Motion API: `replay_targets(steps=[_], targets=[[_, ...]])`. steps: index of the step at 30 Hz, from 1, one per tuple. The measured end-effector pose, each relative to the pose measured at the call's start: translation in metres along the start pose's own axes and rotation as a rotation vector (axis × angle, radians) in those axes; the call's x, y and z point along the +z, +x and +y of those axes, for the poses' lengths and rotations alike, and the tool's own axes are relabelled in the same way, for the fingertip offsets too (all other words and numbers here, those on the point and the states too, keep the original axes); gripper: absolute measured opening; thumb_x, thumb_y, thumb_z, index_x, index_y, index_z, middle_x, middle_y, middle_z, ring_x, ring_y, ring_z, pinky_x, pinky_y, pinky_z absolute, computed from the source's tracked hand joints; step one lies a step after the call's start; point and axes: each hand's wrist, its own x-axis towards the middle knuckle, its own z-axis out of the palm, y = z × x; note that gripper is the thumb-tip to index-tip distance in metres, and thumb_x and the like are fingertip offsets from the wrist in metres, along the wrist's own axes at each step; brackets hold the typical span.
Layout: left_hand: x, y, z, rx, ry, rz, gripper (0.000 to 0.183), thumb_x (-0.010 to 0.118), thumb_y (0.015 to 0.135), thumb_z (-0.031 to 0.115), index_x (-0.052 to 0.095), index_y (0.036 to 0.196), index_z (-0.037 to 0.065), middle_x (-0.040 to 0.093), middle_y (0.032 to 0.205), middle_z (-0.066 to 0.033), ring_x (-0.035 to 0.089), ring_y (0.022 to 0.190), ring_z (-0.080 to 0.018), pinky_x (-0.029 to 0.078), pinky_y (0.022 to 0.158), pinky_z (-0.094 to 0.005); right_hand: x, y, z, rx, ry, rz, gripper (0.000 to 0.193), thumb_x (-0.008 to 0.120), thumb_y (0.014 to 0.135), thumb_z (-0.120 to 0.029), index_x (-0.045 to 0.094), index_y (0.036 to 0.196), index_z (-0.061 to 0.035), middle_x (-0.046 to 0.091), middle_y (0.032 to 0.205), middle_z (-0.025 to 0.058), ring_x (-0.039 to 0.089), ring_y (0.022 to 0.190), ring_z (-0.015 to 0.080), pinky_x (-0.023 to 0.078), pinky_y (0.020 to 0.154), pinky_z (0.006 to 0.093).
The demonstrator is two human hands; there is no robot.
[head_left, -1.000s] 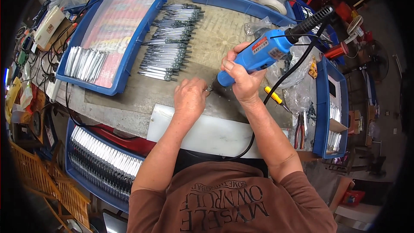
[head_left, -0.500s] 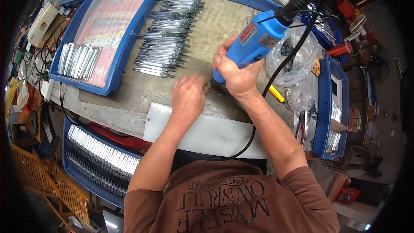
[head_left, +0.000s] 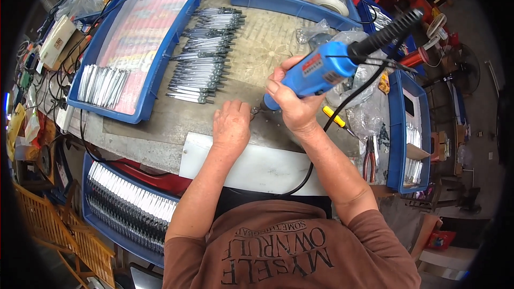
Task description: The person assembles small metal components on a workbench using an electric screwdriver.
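My right hand [head_left: 295,96] grips a blue electric screwdriver [head_left: 313,69], tilted so its black cord end points up and right. Its lower tip meets a small shiny metal part [head_left: 254,111] on the table. The fingers of my left hand [head_left: 232,124] are curled down at that part; what lies under them is hidden. Just beyond my left hand, a column of slim pen-like pieces [head_left: 201,67], clear with dark ends, lies side by side on the table.
A blue tray [head_left: 143,109] with silvery slim pieces stands at left, another tray [head_left: 92,217] of pen-like pieces below it. At right lie a yellow-handled screwdriver [head_left: 334,116], pliers [head_left: 369,163], plastic bags [head_left: 367,115] and a blue bin [head_left: 393,160]. A white board [head_left: 251,166] edges the table.
The view has shifted a little. The screwdriver's tip has come closer to the small metal part at my left fingers, and its body leans further over.
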Motion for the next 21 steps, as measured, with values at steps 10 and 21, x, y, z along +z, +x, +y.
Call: replay_targets(steps=[10, 21], targets=[[-0.002, -0.006, 0.011, 0.13, -0.056, -0.022, 0.017, 0.063, 0.07, 0.009, 0.056, 0.084, 0.005, 0.054, 0.082, -0.0065, 0.051, 0.08, -0.0252, 0.041, 0.068, -0.0371, -0.028, -0.006, -0.016, -0.06, 0.115, 0.152, 0.035, 0.059, 0.066, -0.004, 0.043, 0.097, -0.0036, 0.047, 0.073, 0.007, 0.051, 0.061, 0.0172, 0.044, 0.057, 0.0321], [-0.001, -0.007, 0.011, 0.179, -0.042, -0.061, 0.015, 0.065, 0.067, 0.01, 0.058, 0.08, 0.007, 0.055, 0.079, -0.0042, 0.051, 0.08, -0.0234, 0.04, 0.068, -0.0356, -0.041, -0.014, -0.023, -0.025, 0.168, 0.209, 0.035, 0.06, 0.066, -0.007, 0.043, 0.097, -0.0027, 0.047, 0.073, 0.0075, 0.052, 0.059, 0.0188, 0.044, 0.057, 0.0329]])
